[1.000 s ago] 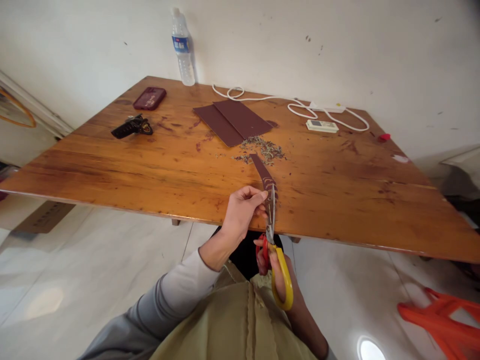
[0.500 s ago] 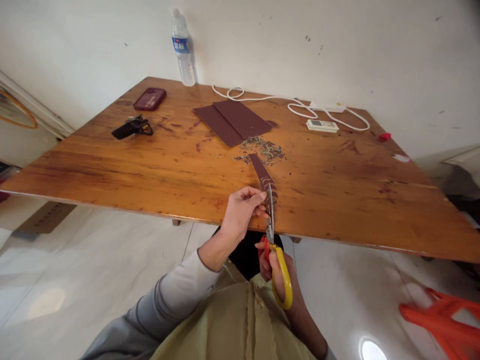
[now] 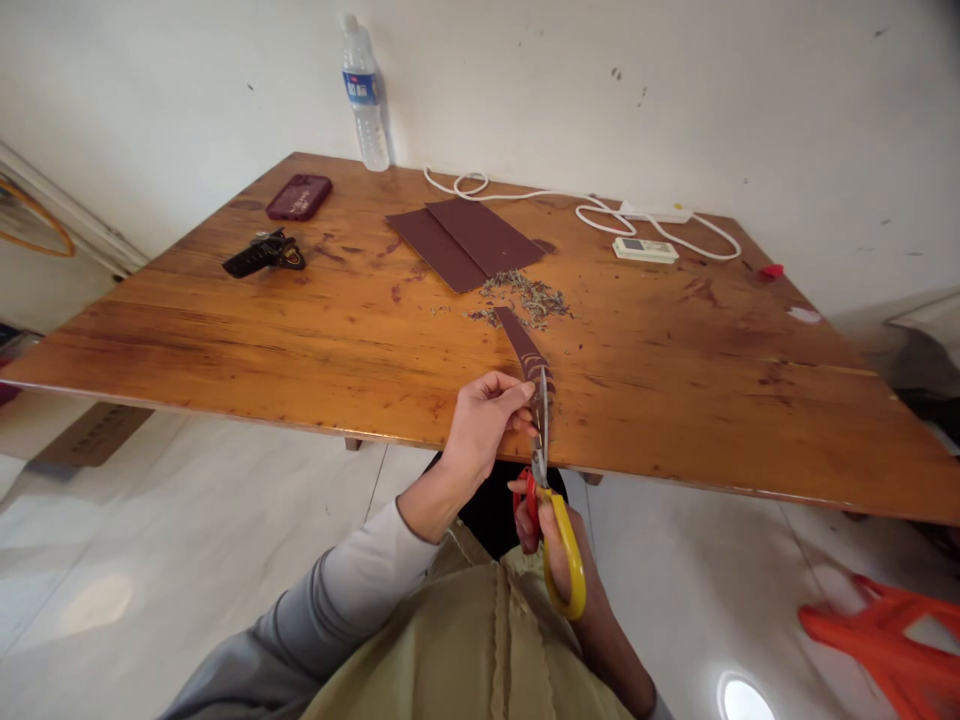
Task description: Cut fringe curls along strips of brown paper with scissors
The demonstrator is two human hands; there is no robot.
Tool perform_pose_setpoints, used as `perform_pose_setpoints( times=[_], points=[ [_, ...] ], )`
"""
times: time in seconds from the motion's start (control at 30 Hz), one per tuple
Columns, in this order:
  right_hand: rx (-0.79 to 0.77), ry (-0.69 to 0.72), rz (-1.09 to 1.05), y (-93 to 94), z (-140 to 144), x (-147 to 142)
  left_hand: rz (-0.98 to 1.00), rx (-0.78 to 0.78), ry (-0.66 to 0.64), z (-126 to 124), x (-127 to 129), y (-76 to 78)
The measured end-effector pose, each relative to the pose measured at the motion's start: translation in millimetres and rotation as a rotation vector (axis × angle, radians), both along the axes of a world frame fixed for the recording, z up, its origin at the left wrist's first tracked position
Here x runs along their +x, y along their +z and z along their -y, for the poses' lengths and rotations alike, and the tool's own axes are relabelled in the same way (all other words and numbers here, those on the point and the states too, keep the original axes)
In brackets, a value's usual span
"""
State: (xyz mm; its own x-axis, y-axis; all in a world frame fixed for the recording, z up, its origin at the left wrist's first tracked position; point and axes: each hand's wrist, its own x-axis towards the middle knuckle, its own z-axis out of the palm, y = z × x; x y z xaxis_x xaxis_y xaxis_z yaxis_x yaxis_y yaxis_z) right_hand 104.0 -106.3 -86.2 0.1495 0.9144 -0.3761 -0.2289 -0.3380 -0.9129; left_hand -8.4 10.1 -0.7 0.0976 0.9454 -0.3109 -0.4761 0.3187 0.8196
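Note:
My left hand [image 3: 484, 420] pinches a narrow maroon paper strip [image 3: 516, 335] near the table's front edge. Several slits run across the strip beside my fingertips. My right hand [image 3: 555, 530] is closed around the red and yellow handles of the scissors [image 3: 564, 560]. Their blades point away from me and lie at the strip, close to my left thumb. Beyond the strip's far end is a loose pile of small shreds [image 3: 529, 298]. Two maroon sheets [image 3: 480, 240] lie overlapping behind the pile.
On the wooden table [image 3: 337, 350] are a phone [image 3: 300, 197], a black hair clip [image 3: 264, 255], a water bottle [image 3: 366, 105] against the wall, a white cable [image 3: 525, 195] and a remote control [image 3: 645, 250]. An orange plastic stool [image 3: 885, 630] stands at lower right.
The handles and blades of the scissors have shifted very slightly. My left hand stays in place on the strip, and the other things have not moved.

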Motion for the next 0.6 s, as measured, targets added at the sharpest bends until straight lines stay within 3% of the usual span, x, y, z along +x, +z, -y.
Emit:
perform_pose_setpoints(
  times=[0.27,0.6],
  points=[
    [-0.022,0.054,-0.067,1.8,0.6,2.2,0.013,0.006,-0.008,-1.0,0.2,-0.4],
    [0.012,0.054,0.021,-0.2,-4.3,1.9,-0.003,0.035,-0.003,-1.0,0.2,-2.6]
  ],
)
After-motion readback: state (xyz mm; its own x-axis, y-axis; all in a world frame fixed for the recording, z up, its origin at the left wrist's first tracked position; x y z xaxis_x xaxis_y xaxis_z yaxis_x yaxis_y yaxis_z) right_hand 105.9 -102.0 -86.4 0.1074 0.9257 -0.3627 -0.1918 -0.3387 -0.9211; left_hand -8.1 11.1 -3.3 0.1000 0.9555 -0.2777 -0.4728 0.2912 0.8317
